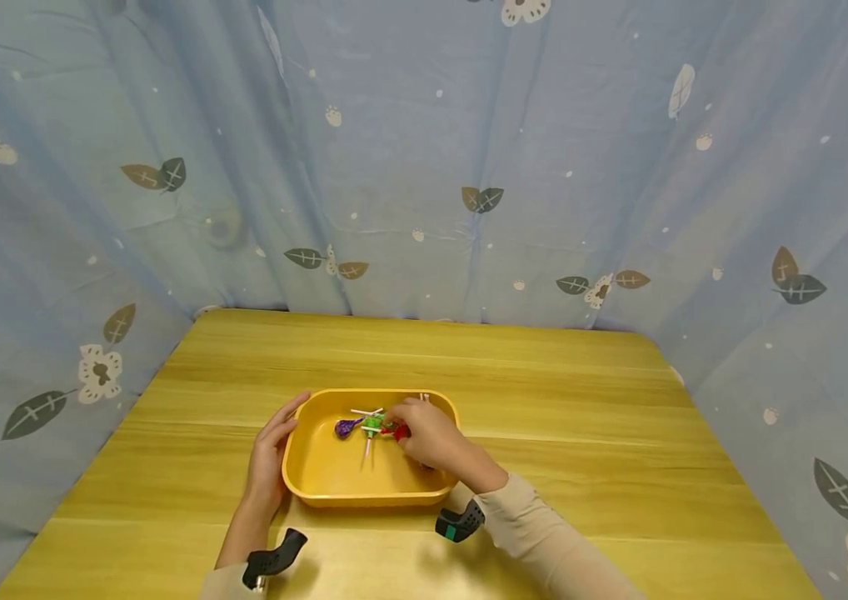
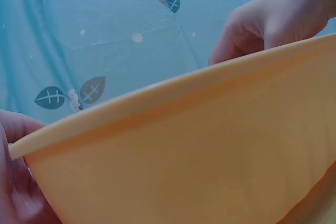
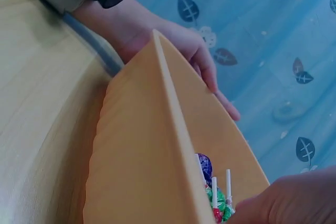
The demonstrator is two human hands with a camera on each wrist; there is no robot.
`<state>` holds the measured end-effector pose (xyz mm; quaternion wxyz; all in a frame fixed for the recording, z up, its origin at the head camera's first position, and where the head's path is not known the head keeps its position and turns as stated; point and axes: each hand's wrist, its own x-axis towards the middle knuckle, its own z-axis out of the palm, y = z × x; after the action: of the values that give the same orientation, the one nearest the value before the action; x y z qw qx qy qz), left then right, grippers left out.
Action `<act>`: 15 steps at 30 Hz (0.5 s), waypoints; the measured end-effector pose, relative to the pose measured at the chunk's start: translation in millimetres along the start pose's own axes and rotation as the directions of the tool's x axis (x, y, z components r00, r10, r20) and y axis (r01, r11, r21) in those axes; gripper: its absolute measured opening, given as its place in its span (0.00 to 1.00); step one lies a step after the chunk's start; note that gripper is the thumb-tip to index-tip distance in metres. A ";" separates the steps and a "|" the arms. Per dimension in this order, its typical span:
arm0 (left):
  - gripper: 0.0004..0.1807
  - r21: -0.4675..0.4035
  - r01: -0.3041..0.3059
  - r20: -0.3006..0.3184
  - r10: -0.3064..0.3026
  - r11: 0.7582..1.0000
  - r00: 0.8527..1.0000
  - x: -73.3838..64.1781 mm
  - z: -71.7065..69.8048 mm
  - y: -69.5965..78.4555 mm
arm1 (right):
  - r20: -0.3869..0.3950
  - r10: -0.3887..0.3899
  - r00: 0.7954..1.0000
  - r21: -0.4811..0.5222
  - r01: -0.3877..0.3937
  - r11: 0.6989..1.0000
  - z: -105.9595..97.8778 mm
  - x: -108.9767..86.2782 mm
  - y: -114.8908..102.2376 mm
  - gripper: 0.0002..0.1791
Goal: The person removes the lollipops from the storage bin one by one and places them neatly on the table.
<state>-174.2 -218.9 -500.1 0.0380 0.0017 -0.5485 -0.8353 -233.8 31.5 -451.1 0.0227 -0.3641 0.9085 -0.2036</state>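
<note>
A yellow plastic bin (image 1: 364, 500) stands on the table with several wrapped lollipops inside. My left hand (image 1: 268, 458) lies along the bin's left outer wall, its fingers extended and touching the rim. Inside the bin, my right hand (image 1: 427, 433) reaches down with curled fingers and pinches a red lollipop (image 1: 401, 432). Just left of these fingers lie green lollipops (image 1: 371, 423), and beyond them a purple lollipop (image 1: 345, 428). White sticks (image 1: 424, 397) show behind the right hand, which hides their other ends. In the right wrist view, purple and green lollipops (image 3: 220, 199) appear past the bin wall.
The bin rests on a yellow wood-grain table (image 1: 581, 433). A pale blue curtain (image 1: 409, 167) with leaf prints hangs around its back and sides. Black wrist-worn devices (image 1: 460, 522) are on both forearms.
</note>
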 end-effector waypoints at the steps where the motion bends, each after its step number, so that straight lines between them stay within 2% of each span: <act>1: 0.25 -0.005 -0.001 0.001 0.001 1.000 1.000 0.1 0.2 -0.2 | -0.002 -0.003 1.000 -0.010 0.003 1.000 0.1 0.2 0.0 0.18; 8: 0.25 -0.015 -0.005 -0.001 0.005 1.000 1.000 0.3 1.4 -0.2 | -0.010 -0.032 0.999 -0.074 0.032 0.997 2.5 -0.1 -0.2 0.16; 15: 0.25 -0.008 0.004 -0.012 -0.004 1.000 1.000 0.2 3.4 0.0 | -0.016 -0.046 0.999 -0.184 0.042 0.982 5.0 -0.8 -0.7 0.16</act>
<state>-174.6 -215.9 -498.8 0.0398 0.0076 -0.5449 -0.8375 -231.8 29.8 -455.5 -0.0245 -0.3824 0.9154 -0.1232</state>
